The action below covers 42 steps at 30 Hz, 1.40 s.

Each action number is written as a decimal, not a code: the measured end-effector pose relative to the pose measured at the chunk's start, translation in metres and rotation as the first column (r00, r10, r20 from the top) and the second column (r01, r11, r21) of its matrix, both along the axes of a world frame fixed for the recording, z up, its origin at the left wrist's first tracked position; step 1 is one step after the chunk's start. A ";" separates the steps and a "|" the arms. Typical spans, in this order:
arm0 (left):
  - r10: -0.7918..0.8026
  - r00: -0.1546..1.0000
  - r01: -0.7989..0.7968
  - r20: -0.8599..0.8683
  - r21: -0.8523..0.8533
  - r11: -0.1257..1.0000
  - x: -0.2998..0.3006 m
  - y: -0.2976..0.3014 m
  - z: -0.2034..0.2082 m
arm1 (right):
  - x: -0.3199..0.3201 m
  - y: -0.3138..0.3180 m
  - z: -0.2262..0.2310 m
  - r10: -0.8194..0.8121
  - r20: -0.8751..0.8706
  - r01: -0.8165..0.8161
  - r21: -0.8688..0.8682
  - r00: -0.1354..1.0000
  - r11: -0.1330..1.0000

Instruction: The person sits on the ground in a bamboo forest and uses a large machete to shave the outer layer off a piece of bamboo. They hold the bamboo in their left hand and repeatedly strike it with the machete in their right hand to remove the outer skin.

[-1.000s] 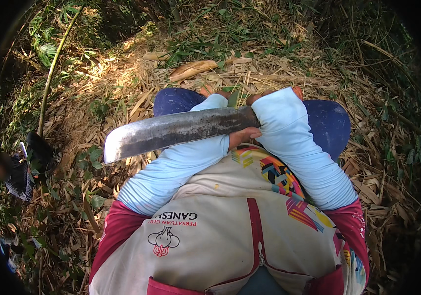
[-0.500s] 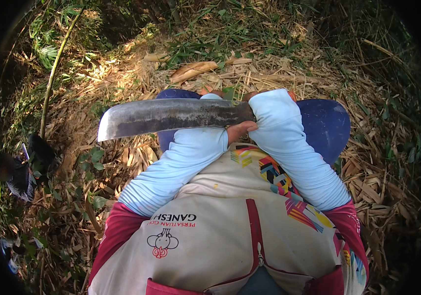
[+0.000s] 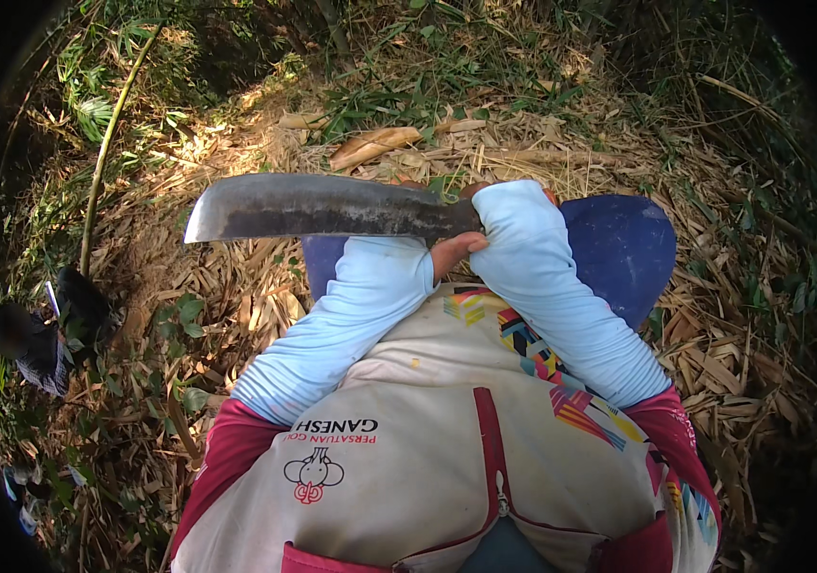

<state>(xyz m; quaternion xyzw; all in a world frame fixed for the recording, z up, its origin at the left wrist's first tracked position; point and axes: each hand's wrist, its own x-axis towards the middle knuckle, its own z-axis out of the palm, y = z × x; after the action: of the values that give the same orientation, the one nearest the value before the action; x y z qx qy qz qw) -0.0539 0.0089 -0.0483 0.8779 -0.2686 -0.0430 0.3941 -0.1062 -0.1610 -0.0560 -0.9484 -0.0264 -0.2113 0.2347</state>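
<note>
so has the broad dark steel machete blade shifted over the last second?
Yes. The broad dark steel machete blade has swung upward, its tip rising from tilted down to about level, closer to the tan dry leaf above.

One machete (image 3: 323, 206), two pale-blue sleeves (image 3: 351, 315), two blue knees (image 3: 618, 244) (one mostly hidden)

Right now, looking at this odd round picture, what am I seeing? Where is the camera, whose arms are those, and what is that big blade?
There is no machine here. A person wears a wide-angle camera on the head, looking down, which is why the edges curve. The arms in pale blue sleeves are the person's own. The left hand grips the base of a big dark knife, whose blade points to the person's left. The right sleeve crosses over the handle end and hides most of that hand. Below is the ground, strewn with dry leaves, with green plants at the edges.
</note>
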 end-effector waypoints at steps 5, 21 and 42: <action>-0.212 0.961 0.176 -0.176 -0.200 0.964 0.008 0.008 0.002 | 0.002 -0.005 0.022 0.020 -0.241 -0.022 -0.006 0.970 1.000; -0.213 0.964 0.198 -0.157 -0.105 0.975 0.003 0.012 0.009 | 0.013 -0.012 0.034 0.118 -0.239 -0.158 -0.154 0.964 0.975; -0.147 0.986 0.137 -0.075 -0.128 0.982 0.007 0.005 -0.020 | 0.005 -0.006 0.026 0.008 -0.200 -0.024 -0.077 0.980 0.997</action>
<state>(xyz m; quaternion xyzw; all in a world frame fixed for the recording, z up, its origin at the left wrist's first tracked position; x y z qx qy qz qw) -0.0466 0.0144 -0.0682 0.8282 -0.3157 -0.0913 0.4539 -0.1014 -0.1671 -0.0301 -0.9731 -0.0187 -0.1119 0.2004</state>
